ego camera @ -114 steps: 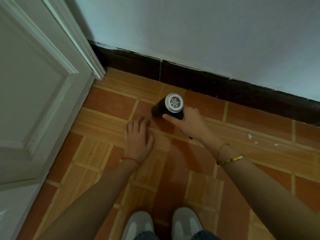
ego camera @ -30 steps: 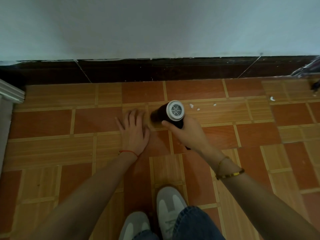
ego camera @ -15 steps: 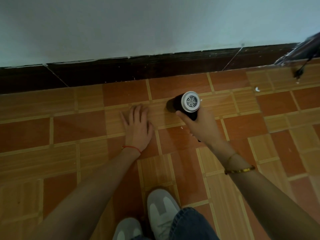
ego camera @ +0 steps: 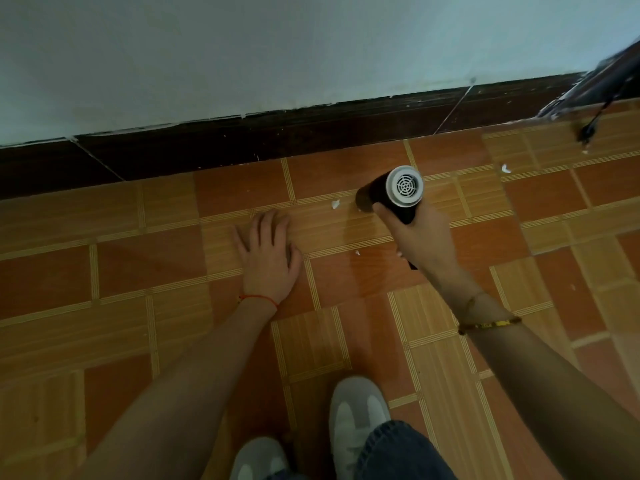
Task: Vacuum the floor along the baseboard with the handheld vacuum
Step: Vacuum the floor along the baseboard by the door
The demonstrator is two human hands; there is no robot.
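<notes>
My right hand (ego camera: pixel 420 239) grips the black handheld vacuum (ego camera: pixel 391 195), whose grey vented rear cap faces me and whose nozzle points down-left at the orange tiled floor (ego camera: pixel 173 258). A white scrap (ego camera: pixel 335 204) lies just left of the nozzle, another scrap (ego camera: pixel 357 252) nearer me. My left hand (ego camera: pixel 268 256) rests flat on the floor, fingers spread, left of the vacuum. The dark baseboard (ego camera: pixel 242 140) runs along the white wall, about one tile beyond the vacuum.
More white scraps (ego camera: pixel 506 168) lie to the right near the baseboard. A dark slanted object with a hanging black cord and plug (ego camera: pixel 588 131) is at the top right corner. My grey shoes (ego camera: pixel 358 415) stand at the bottom.
The view and both hands have shifted rightward along the baseboard, away from the white door. The vacuum has moved right, and white scraps now lie beside its nozzle.
</notes>
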